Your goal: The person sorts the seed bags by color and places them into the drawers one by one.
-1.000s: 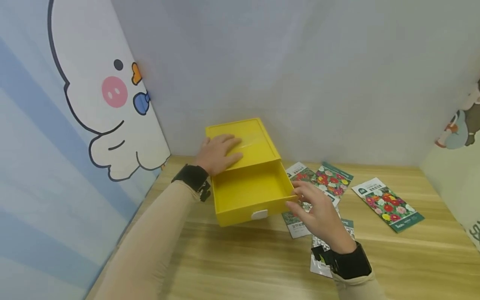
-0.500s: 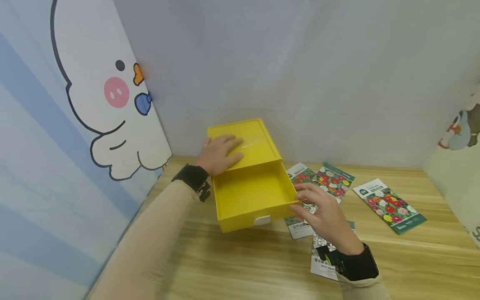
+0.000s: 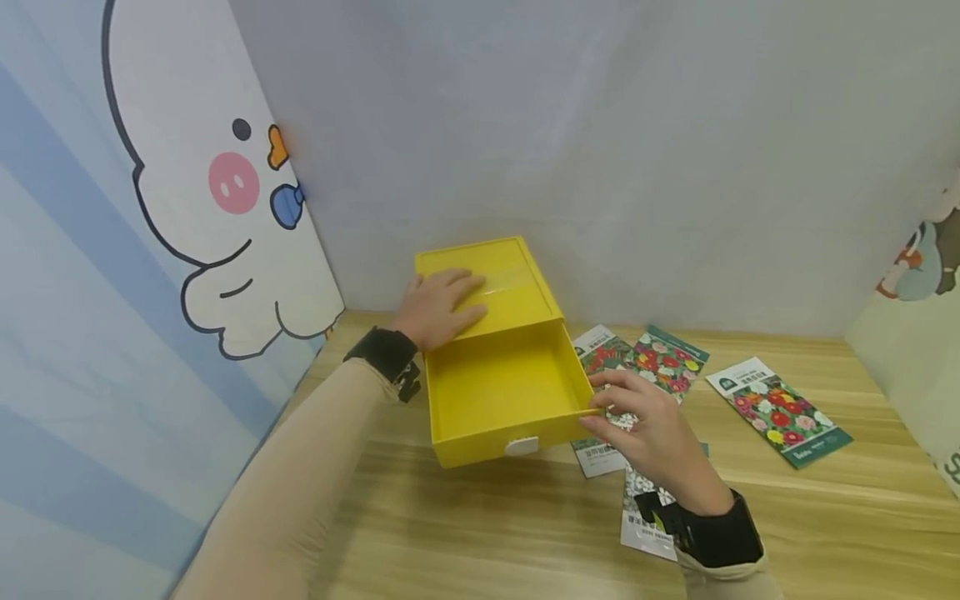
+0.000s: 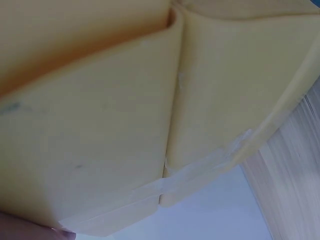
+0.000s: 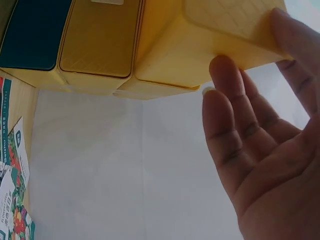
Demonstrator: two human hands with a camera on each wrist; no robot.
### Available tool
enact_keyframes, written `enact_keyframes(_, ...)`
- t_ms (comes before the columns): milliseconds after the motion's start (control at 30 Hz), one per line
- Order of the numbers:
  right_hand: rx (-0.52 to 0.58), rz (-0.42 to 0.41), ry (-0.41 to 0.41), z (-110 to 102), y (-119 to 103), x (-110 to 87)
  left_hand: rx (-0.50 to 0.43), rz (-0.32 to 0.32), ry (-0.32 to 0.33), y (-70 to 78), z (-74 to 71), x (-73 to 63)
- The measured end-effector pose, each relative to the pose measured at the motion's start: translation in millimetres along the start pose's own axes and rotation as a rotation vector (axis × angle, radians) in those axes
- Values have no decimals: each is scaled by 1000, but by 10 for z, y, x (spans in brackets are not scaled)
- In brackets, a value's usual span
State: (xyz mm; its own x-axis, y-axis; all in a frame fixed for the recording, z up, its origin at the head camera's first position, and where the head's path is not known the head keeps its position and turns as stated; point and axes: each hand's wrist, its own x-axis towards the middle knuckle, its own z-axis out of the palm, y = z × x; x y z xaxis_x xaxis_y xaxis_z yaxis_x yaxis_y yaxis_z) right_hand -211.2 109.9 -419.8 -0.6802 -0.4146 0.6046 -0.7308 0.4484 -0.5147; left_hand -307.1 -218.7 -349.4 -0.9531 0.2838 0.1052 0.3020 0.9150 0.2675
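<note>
A yellow drawer unit [image 3: 536, 292] stands against the back wall, its top drawer [image 3: 465, 450] pulled well out. The drawer holds nothing and carries a white label-like tab on its front. My left hand [image 3: 438, 308] rests on the unit's top with fingers spread. At the drawer's right front corner, my right hand [image 3: 656, 425] pinches the wall between thumb and fingers. The right wrist view shows this right hand [image 5: 272, 145] on the corner, with a yellow drawer [image 5: 102, 40] and a dark teal drawer [image 5: 35, 32] beneath. Yellow side panels [image 4: 100, 130] joined by clear tape fill the left wrist view.
Several flower seed packets lie right of the unit, partly behind my right hand, including a white-flowered packet [image 3: 645, 533]. One packet [image 3: 780, 412] lies apart farther right. A grey wall [image 3: 675, 167] closes the back of the wooden table [image 3: 465, 542], and a cartoon-printed panel [image 3: 172, 125] the left.
The top drawer has slid slightly farther out toward me, my right hand moving with it at the corner. My left hand has stayed on the unit's top.
</note>
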Motion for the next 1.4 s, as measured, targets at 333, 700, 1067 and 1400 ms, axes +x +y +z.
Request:
enact_keyframes(333, -35, -16, -24, -77, -41, 6, 10, 3, -13, -7, -6, 38)
enact_keyframes(700, -63, -27, -61, -119, -101, 9, 6, 5, -6, -30, -1, 21)
enact_keyframes(1067, -12, -45, -46, -139, -90, -26, 9, 3, -10, -18, -3, -4)
enact_keyframes(1400, -68, 133, 26, -249, -47, -80, 3, -3, -15, -10, -21, -16)
